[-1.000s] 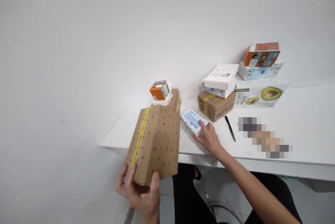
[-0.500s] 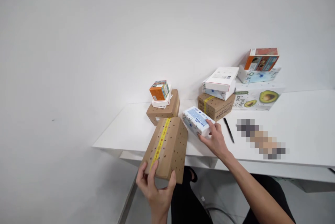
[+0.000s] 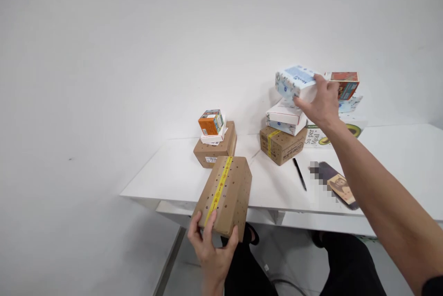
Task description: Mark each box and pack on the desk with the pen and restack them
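Observation:
My left hand (image 3: 212, 250) grips the near end of a brown cardboard box (image 3: 224, 192) with a yellow tape strip and small holes; the box lies on the front edge of the white table (image 3: 173, 171). My right hand (image 3: 320, 102) is raised and closed on a white and blue packet (image 3: 294, 79), held in the air above a stack made of a white box (image 3: 286, 116) on a brown taped box (image 3: 281, 145).
At the back left a small orange carton (image 3: 210, 121) sits on a flat white box atop another brown box (image 3: 216, 148). An avocado-print box (image 3: 316, 137) with an orange box (image 3: 344, 83) above stands at the back right. A black pen (image 3: 299, 174) and a dark flat object (image 3: 341, 187) lie nearby.
My right hand lifted the white and blue packet off the table and carried it up and right above the stack. The holed brown box settled flatter on the table edge.

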`<state>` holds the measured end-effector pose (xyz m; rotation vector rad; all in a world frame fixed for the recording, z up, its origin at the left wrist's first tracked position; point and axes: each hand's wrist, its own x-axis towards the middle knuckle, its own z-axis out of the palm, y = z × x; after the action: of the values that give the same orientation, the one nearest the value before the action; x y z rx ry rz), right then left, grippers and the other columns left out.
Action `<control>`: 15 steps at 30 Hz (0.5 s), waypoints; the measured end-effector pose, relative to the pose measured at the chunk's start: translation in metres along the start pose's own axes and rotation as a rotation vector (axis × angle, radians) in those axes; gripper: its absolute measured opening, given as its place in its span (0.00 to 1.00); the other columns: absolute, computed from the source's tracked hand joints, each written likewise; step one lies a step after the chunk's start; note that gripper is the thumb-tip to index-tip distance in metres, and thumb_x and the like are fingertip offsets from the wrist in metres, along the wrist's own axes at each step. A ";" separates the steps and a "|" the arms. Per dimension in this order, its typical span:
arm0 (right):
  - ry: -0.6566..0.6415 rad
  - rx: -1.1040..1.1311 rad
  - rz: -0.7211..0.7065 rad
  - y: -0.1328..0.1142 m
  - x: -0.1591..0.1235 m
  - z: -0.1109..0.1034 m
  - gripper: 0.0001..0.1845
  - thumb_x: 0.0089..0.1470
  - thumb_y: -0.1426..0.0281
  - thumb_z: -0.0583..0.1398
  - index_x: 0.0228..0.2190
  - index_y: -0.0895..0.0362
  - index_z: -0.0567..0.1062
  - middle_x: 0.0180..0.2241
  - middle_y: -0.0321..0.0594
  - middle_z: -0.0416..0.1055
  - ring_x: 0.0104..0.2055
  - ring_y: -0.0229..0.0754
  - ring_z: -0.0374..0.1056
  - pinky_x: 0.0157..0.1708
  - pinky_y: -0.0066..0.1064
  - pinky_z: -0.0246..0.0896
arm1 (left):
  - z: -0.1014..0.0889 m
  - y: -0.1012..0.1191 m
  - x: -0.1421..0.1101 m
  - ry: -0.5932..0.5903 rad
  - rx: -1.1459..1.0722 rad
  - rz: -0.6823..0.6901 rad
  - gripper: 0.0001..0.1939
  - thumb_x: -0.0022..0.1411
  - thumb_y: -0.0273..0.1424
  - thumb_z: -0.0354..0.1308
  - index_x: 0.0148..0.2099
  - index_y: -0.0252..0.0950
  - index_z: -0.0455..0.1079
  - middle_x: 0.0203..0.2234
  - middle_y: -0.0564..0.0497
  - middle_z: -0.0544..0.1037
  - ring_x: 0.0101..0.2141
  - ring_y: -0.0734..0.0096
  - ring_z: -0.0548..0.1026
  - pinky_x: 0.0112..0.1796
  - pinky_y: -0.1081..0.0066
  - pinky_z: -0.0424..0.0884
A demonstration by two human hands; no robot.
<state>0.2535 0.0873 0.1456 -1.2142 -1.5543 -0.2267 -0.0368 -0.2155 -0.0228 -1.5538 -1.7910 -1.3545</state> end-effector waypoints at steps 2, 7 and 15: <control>-0.070 -0.005 0.013 0.018 0.004 0.012 0.43 0.43 0.49 0.62 0.54 0.61 0.61 0.51 0.57 0.56 0.52 0.60 0.58 0.47 0.54 0.56 | 0.002 0.001 0.001 -0.032 -0.043 0.011 0.28 0.47 0.32 0.66 0.52 0.38 0.64 0.52 0.42 0.57 0.54 0.53 0.63 0.50 0.53 0.67; -0.049 -0.025 0.060 0.019 -0.020 -0.009 0.39 0.48 0.52 0.60 0.56 0.59 0.60 0.50 0.56 0.60 0.55 0.58 0.56 0.49 0.53 0.55 | 0.007 0.002 0.005 -0.173 -0.170 0.069 0.29 0.48 0.31 0.64 0.53 0.39 0.62 0.54 0.41 0.56 0.56 0.51 0.61 0.52 0.49 0.64; 0.002 0.101 0.224 0.022 -0.145 -0.031 0.21 0.55 0.61 0.55 0.48 0.56 0.68 0.41 0.47 0.67 0.40 0.46 0.67 0.34 0.39 0.66 | 0.033 0.004 0.025 -0.440 -0.495 0.071 0.26 0.52 0.36 0.60 0.54 0.41 0.63 0.60 0.41 0.54 0.62 0.47 0.53 0.56 0.44 0.57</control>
<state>0.2719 -0.0061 0.0293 -1.2947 -1.3980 -0.0027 -0.0311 -0.1750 -0.0161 -2.3046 -1.6831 -1.5970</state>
